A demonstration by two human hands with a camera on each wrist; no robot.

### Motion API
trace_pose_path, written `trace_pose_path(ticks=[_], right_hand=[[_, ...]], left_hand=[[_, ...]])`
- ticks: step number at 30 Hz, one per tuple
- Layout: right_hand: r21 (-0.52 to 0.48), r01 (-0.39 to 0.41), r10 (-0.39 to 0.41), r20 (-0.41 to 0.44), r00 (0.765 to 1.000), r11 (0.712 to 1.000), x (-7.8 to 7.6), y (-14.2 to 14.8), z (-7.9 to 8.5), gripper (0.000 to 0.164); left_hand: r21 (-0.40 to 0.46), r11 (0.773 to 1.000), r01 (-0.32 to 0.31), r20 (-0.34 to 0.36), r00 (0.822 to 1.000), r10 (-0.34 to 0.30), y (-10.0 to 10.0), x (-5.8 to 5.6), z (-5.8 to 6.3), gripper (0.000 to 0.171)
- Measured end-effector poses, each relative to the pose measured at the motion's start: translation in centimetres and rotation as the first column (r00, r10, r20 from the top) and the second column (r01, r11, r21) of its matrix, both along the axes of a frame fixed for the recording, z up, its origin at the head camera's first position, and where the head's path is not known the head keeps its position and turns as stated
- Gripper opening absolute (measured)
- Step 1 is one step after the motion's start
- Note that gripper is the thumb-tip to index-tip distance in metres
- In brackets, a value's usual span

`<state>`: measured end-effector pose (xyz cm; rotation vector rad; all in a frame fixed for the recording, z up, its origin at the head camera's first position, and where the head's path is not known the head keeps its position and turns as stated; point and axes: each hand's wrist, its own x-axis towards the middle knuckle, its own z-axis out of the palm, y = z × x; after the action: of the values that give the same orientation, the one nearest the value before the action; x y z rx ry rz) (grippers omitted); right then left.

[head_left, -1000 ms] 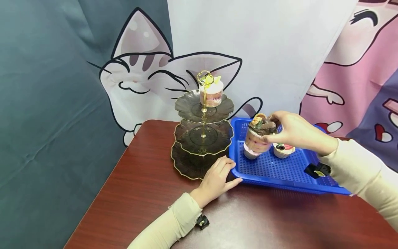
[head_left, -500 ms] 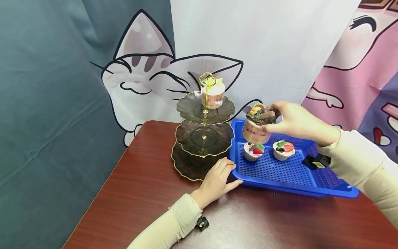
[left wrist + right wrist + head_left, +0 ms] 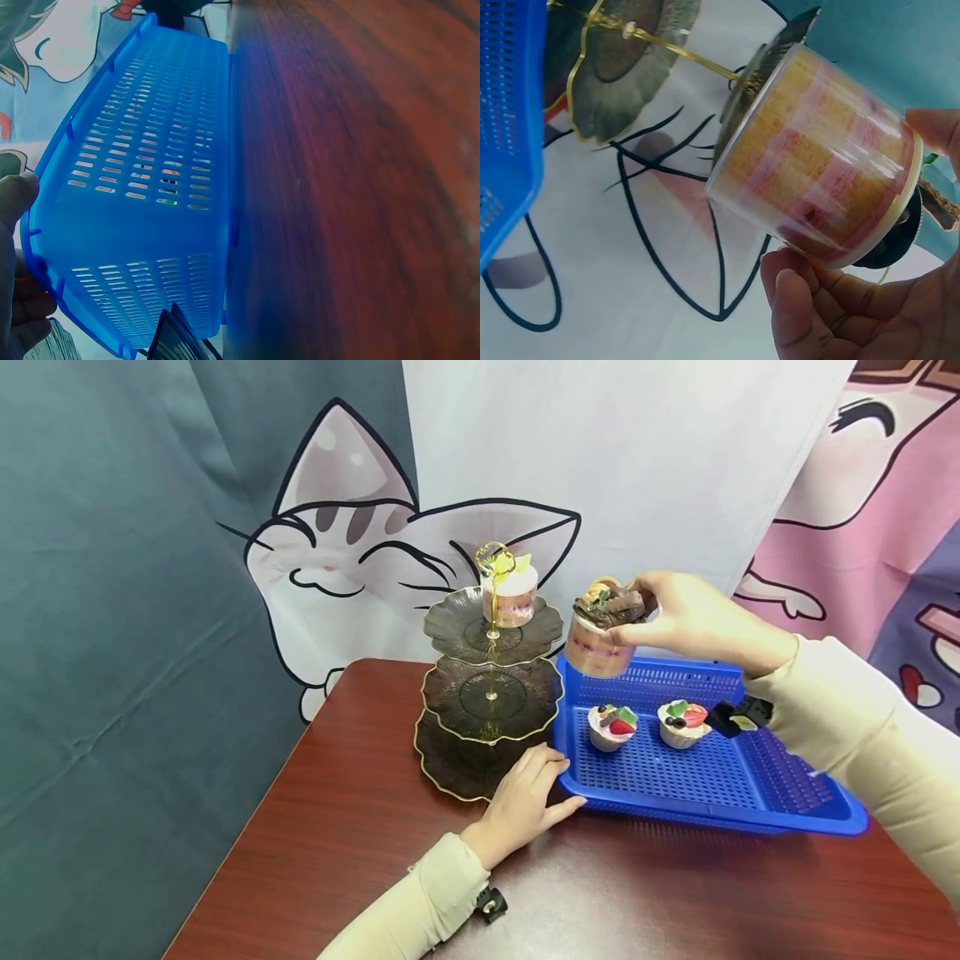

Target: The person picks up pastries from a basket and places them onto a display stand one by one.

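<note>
My right hand (image 3: 675, 618) holds a clear cup of layered cake (image 3: 600, 647), topped with chocolate pieces and an orange garnish, above the blue basket's back left corner. In the right wrist view, thumb and fingers grip the cup (image 3: 817, 157) near its rim. My left hand (image 3: 525, 797) grips the near left corner of the blue plastic basket (image 3: 675, 810), thumb on the front rim and fingers on the side rim. Two cupcakes with fruit toppings, one cupcake (image 3: 611, 728) left and another cupcake (image 3: 681, 724) right, sit in the basket.
Left of the basket stands a three-tier dark stand (image 3: 491, 693) with gold edges. A second cake cup (image 3: 512, 597) with a white and yellow top sits on its top tier. The reddish-brown table (image 3: 337, 777) carries everything; a cartoon cloth (image 3: 480, 443) hangs behind.
My right hand has lifted the cake cup up and leftward out of the basket, uncovering the left cupcake. The left hand stays at the basket's corner.
</note>
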<state>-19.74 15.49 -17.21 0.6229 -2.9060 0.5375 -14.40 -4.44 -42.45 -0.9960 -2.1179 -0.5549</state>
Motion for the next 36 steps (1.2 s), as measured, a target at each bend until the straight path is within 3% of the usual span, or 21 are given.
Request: trace_pose_path(ticks=[11, 18, 26, 36], right_hand=[[-0.05, -0.002, 0.001, -0.019, 1.0, 0.999, -0.9, -3.1, 1.5, 0.038], [-0.112, -0.004, 0.0, -0.031, 1.0, 0.994, -1.6, -5.5, 1.0, 0.04], [-0.117, -0.021, 0.016, -0.042, 0.999, 0.993, -2.8, -7.1, -0.4, 0.038], [-0.104, -0.01, 0.007, -0.03, 1.0, 0.995, -2.7, -8.0, -0.7, 0.043]], left_hand=[[0.007, 1.0, -0.004, -0.023, 1.0, 0.004, 0.0, 0.1, 0.0, 0.046], [-0.001, 1.0, -0.01, -0.02, 1.0, 0.01, 0.0, 0.2, 0.1, 0.045], [-0.013, 1.0, -0.013, -0.015, 1.0, 0.013, 0.2, 0.3, 0.0, 0.046], [-0.01, 1.0, -0.013, -0.026, 1.0, 0.013, 0.0, 0.3, 0.1, 0.046]])
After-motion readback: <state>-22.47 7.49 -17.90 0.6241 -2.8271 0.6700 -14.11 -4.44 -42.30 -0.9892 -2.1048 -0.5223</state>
